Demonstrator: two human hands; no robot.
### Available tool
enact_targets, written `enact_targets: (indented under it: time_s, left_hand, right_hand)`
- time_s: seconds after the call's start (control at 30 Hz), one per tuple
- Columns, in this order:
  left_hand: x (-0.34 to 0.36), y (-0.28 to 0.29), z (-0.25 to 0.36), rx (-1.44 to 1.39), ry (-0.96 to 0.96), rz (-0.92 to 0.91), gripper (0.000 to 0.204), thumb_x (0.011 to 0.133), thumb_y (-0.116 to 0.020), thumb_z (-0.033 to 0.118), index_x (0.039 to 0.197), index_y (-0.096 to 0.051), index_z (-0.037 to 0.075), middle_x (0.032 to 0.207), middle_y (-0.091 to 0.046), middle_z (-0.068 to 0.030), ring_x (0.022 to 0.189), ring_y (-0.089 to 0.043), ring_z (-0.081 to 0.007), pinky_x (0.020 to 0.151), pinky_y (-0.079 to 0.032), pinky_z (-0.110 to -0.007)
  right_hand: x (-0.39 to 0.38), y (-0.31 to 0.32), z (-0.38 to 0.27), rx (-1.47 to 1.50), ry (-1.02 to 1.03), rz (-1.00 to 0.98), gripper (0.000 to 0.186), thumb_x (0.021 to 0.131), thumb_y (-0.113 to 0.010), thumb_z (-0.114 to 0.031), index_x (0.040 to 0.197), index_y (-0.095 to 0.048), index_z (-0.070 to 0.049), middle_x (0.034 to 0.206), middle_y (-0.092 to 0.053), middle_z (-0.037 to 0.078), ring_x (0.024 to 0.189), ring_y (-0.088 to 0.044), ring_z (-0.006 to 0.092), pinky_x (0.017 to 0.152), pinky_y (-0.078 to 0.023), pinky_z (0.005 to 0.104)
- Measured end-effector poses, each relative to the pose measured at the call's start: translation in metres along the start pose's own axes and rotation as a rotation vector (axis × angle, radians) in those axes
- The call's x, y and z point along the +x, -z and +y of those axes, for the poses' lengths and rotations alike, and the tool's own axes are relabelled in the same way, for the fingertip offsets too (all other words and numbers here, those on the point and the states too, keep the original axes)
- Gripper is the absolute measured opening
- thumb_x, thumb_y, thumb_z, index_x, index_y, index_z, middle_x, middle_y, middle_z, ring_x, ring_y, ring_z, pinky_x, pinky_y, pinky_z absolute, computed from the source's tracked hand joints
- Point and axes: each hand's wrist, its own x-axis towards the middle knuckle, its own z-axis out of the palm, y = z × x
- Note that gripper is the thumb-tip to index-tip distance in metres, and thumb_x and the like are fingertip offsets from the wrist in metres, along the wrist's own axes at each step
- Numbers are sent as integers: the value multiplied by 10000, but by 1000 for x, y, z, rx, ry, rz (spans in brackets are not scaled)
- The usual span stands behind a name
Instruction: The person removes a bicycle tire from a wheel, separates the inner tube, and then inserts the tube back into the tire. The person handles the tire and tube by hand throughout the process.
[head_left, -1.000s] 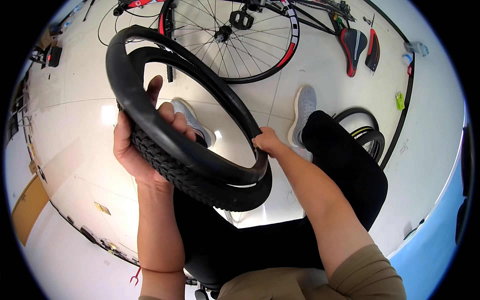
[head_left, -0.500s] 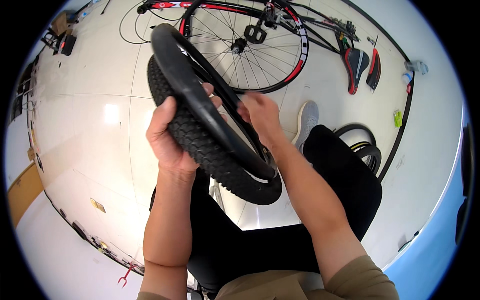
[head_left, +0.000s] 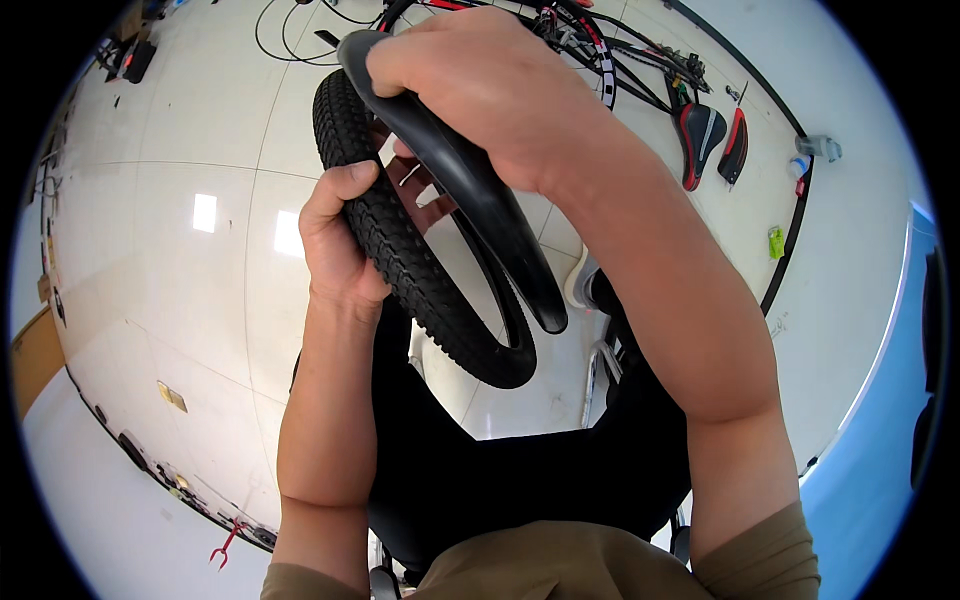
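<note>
Above my lap, my left hand point(head_left: 340, 235) holds a black knobby bicycle tire point(head_left: 405, 270) by its left side. The thumb lies on the tread and the fingers curl through the opening. My right hand point(head_left: 490, 95) reaches across the far end, closed round a smooth black inner tube point(head_left: 475, 195). This tube lies along the right of the tire, and its near end hangs apart from the tire's near end. The right fingertips are partly hidden behind the hand and the tube.
Beyond my hands, a red and black bicycle point(head_left: 590, 45) lies on the tiled floor, partly covered by my right arm. To the right are a saddle point(head_left: 698, 140), a red and black curved piece point(head_left: 735, 148), a clear bottle point(head_left: 824, 148) and a green packet point(head_left: 776, 242).
My right hand has moved forward and left from beside the tire onto the tube's far end. The tube's near end has come out of the tire. My left hand keeps its hold.
</note>
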Motion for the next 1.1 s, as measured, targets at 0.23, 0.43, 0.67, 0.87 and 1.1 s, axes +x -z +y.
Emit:
enact_targets:
  time_s: [0.23,0.43,0.67,0.87,1.1]
  left_hand:
    - [-3,-2,4,64,-36,83,531,823,-633,184,1323,-533,40,1231,-595,-211,1162,-595,-350,1003,-481,-571]
    - [3,3,6,-21,-24,39,543,827,-638,213,1324,-529,26,1200,-615,-209,1130,-620,-345,980,-511,-571]
    - [-1,-5,2,-46,-21,-7,638,960,-460,489,1345,-538,-14,1252,-635,-162,1093,-615,-289,1007,-469,-489]
    - [1,-3,-1,46,-95,-28,779,971,-472,627,1376,-510,-37,1103,-694,-126,939,-668,-258,924,-511,-450]
    - [2,4,5,-64,-49,-64,755,964,-568,542,1408,-449,-57,773,-585,-22,698,-573,-147,770,-483,-358]
  right_hand:
    - [-77,1,-26,-369,389,-6,262,850,-706,-228,962,-626,-5,812,-630,86,634,-561,164,569,-476,342]
    - [-100,13,50,70,333,-12,585,762,-786,-13,1314,-595,20,1032,-671,35,844,-625,91,731,-519,262]
    - [-127,1,188,-158,174,-18,453,860,-710,-87,1290,-597,-2,1062,-702,127,941,-685,201,861,-537,320]
    - [-118,4,182,-313,205,-105,527,888,-714,-288,1312,-568,-13,1049,-687,204,879,-698,337,855,-541,394]
    - [-108,15,171,-267,-14,-368,642,895,-717,-405,1346,-537,14,1119,-682,205,1036,-669,327,924,-508,414]
